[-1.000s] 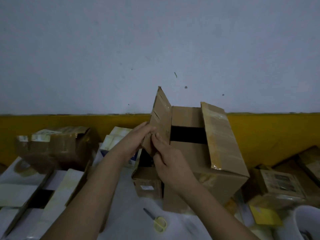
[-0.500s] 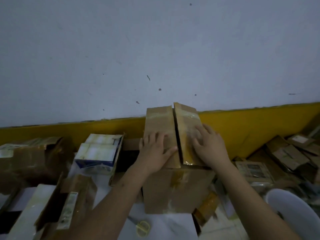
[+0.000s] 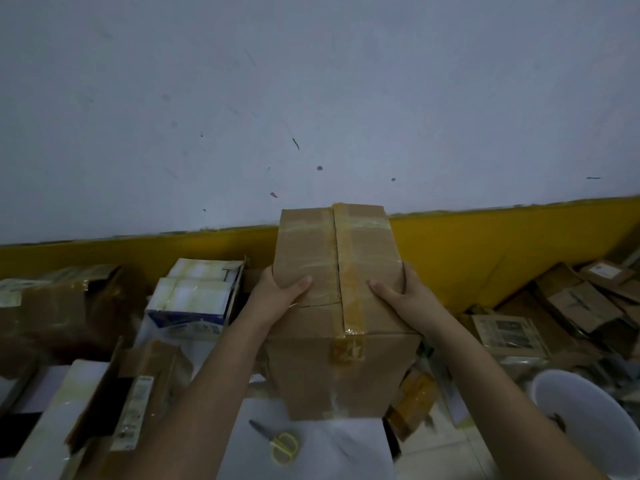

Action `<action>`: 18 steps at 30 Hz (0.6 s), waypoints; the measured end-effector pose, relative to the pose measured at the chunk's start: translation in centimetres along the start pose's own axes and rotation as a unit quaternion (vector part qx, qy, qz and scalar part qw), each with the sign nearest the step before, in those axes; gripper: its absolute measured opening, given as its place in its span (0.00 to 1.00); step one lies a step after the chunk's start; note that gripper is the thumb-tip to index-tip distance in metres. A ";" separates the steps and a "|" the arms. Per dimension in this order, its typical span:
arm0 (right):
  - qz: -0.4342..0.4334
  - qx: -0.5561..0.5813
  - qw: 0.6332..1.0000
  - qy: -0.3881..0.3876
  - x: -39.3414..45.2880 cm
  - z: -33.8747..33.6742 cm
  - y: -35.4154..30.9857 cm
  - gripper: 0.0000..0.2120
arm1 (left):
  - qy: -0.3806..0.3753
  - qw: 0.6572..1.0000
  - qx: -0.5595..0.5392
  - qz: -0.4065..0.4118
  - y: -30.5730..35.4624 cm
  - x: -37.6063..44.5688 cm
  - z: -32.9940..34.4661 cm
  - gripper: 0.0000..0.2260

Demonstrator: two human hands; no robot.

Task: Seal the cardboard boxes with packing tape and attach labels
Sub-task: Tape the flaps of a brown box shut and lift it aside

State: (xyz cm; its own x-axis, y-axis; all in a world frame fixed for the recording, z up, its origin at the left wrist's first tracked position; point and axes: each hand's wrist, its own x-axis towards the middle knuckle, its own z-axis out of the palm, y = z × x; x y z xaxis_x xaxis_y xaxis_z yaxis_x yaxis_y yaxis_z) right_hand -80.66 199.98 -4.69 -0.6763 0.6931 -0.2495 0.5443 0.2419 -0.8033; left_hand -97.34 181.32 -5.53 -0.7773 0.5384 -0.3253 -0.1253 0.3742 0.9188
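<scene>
While we are looking down, our left hand and right hand are gripping the brown cardboard box by its sides, thumbs curling onto its top; it is sitting upright before us, flaps closed, old yellowish tape running along the seam.

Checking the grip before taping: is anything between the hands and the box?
Nothing visible. The left hand and right hand grip the cardboard box directly at its sides, thumbs on its closed top flaps.
</scene>
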 end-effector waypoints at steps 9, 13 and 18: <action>-0.001 0.002 1.000 -0.023 0.3 -0.6 -0.2 0.45 | 0.004 0.999 0.000 0.033 -0.9 -0.3 0.1 0.44; 0.004 -0.018 0.999 -0.046 0.6 -1.2 -0.1 0.47 | -0.007 0.999 0.026 0.041 -1.1 -0.4 0.1 0.49; -0.017 -0.043 0.997 -0.062 0.6 -1.6 0.1 0.41 | -0.009 0.998 0.019 0.055 -1.1 -0.2 0.3 0.45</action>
State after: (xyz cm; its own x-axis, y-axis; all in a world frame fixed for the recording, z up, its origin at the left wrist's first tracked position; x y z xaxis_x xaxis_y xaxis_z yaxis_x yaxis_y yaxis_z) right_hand -80.25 201.52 -4.07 -0.7477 0.5960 -0.2927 0.5574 0.3238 -0.7645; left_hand -96.81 181.03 -6.53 -0.7736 0.5915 -0.2271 -0.0161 0.3400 0.9403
